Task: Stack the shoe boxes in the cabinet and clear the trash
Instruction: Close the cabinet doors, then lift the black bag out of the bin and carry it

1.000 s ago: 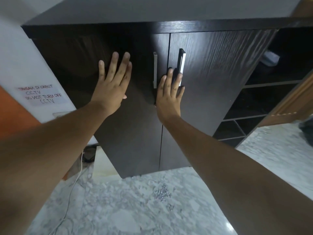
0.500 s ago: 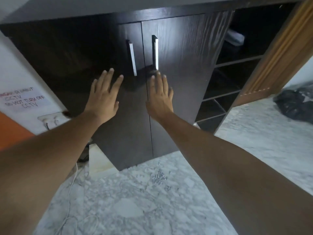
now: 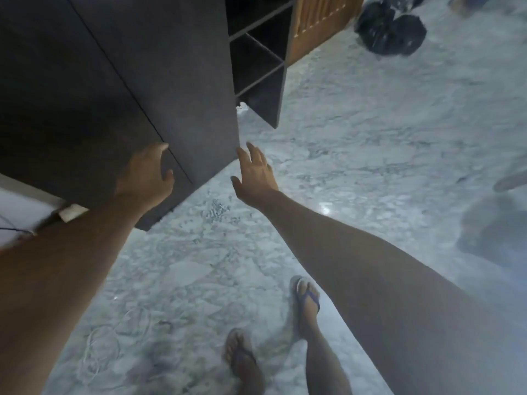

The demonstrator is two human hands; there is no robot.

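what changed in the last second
Both hands came down the doors. The left hand is now near their bottom edge; the right hand is past the cabinet's corner, over the floor. Neither holds anything. The doors stayed shut.

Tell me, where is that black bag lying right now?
In the head view, the black bag lies on the marble floor at the upper right, just past the wooden panel that stands beside the dark cabinet's open shelves.
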